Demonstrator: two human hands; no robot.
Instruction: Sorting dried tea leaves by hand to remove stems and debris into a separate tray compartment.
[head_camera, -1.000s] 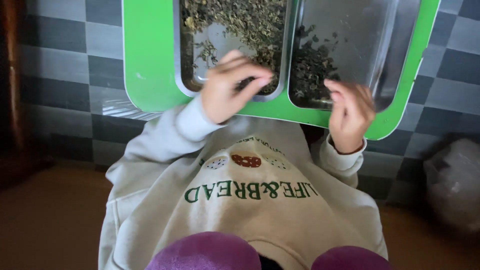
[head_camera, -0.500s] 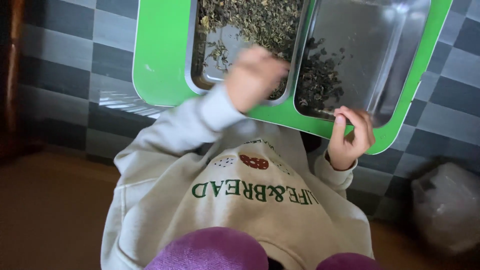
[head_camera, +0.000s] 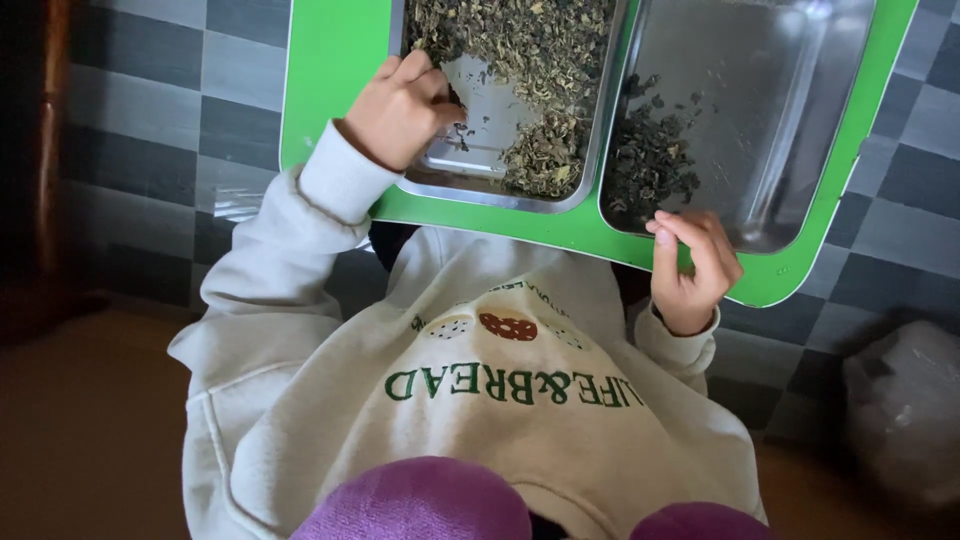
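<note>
Left hand (head_camera: 400, 110): fingers curled, pinching into the dried leaves (head_camera: 530, 60) heaped in the left steel tray (head_camera: 470, 185), at eleven o'clock. Right hand (head_camera: 695, 265): fingertips pressed together at the right steel tray (head_camera: 790, 130) rim, at two o'clock. The leaves look light, brittle and crumbly, best taken in small fingertip pinches.

A grey checkered tile floor (head_camera: 130, 110) (two shades) meets a brown surface (head_camera: 80, 430) below.

A home-like room is suggested by the grey checkered tiled floor (head_camera: 140, 130) and the dark wooden furniture edge (head_camera: 48, 150).
</note>
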